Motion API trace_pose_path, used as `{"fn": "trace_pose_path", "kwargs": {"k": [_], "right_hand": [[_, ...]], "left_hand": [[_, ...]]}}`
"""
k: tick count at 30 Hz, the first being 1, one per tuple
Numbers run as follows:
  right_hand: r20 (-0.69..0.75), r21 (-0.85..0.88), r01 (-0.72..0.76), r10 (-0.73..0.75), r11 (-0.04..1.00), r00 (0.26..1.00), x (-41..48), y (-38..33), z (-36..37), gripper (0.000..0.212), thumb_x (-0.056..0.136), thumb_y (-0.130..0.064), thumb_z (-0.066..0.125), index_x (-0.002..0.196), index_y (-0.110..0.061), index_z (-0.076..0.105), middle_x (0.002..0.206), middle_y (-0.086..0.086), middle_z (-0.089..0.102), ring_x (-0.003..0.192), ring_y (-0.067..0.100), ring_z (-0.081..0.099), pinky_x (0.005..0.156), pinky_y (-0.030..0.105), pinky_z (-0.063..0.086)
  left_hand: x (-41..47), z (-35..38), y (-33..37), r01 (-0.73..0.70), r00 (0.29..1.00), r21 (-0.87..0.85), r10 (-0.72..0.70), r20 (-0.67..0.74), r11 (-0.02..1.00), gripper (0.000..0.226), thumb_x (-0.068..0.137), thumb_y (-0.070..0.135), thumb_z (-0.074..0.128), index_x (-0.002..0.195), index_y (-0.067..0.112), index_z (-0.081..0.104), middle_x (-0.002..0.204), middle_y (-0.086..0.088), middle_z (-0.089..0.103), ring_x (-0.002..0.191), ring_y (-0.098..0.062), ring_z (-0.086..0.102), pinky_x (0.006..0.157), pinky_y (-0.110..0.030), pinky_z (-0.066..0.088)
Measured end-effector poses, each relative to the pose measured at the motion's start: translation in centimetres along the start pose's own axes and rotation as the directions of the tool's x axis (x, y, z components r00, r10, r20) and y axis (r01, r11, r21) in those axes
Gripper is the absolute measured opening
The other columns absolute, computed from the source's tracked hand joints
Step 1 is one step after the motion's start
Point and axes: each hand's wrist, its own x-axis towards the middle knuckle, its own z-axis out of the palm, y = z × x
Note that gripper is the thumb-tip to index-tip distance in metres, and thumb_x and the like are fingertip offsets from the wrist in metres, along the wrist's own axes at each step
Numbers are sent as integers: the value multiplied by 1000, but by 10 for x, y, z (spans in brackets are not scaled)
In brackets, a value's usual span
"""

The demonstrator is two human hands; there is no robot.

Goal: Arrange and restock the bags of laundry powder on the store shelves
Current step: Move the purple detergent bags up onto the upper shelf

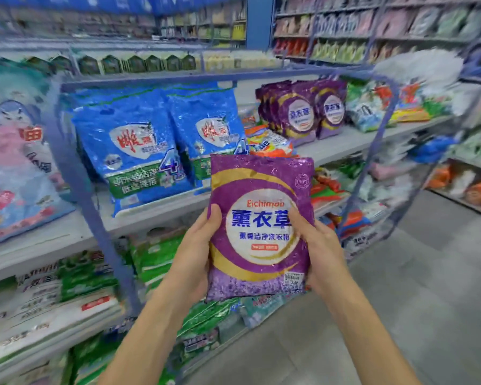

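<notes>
Fingers of both hands, left hand (199, 247) and right hand (321, 252), clamp the upright purple bag (260, 229); matching purple bags (303, 111) stand up-right on the shelf (345, 143), nearer the right hand.

shop — aisle shelves (345, 145) | stacked detergent bags (131, 151) — price sticker (295, 282)
</notes>
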Motion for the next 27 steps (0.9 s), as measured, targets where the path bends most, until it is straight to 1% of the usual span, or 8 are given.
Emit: {"fn": "trace_pose_path", "kwargs": {"k": [3,9,13,15,18,22,25,27], "right_hand": [[-33,22,20,-20,1000,999,25,-29,-41,22,92,-21,71,102,-3,77,97,19,79,84,30,78,77,43,65],[6,8,13,-13,1000,1000,69,-68,-112,28,92,-27,73,107,-4,77,105,20,78,97,37,76,90,50,60],[58,0,33,-33,999,998,109,-88,-151,38,94,-33,68,121,-7,71,112,18,77,101,34,75,86,45,62],[77,-7,28,-27,1000,997,133,-96,-169,44,92,-39,66,125,-10,71,116,16,76,106,33,74,93,46,59],[92,-44,19,-15,999,996,173,-106,-190,38,97,-45,58,116,-19,78,117,11,76,109,29,73,100,46,54],[38,10,-15,15,1000,999,230,-125,-207,31,99,-41,60,92,-24,85,107,10,79,98,27,77,90,44,57],[9,2,-21,21,1000,1000,276,-142,-219,32,92,-46,66,98,-20,84,110,13,78,102,32,75,96,50,57],[6,0,12,-12,1000,1000,307,-154,-226,34,92,-44,67,104,-17,82,112,15,77,104,34,74,98,52,56]], "left_hand": [[27,50,-19,17,1000,1,-17,12,1000,44,93,41,61,133,22,64,125,-9,72,114,-30,70,98,-48,54],[72,135,-45,79,996,17,-78,-42,997,41,90,44,67,121,18,72,109,-11,77,99,-31,75,87,-45,60],[108,175,-59,121,991,-12,-121,-52,993,37,93,46,66,117,18,74,108,-12,78,98,-33,75,93,-51,57],[130,192,-66,141,989,-43,-143,-38,989,39,92,47,66,119,20,74,111,-12,77,102,-33,74,96,-54,55],[166,217,-76,141,990,-45,-142,-17,989,37,93,48,64,117,22,74,112,-11,77,101,-33,75,93,-52,56],[219,248,-87,107,994,-35,-107,-11,994,33,95,44,64,114,20,75,106,-10,78,95,-30,76,84,-46,58],[263,267,-92,91,996,-44,-92,-3,995,34,95,43,62,116,19,74,108,-10,78,96,-30,76,78,-43,62],[293,278,-94,52,999,-52,-51,16,997,34,97,41,59,121,18,71,113,-10,77,101,-30,75,81,-46,62]]}}
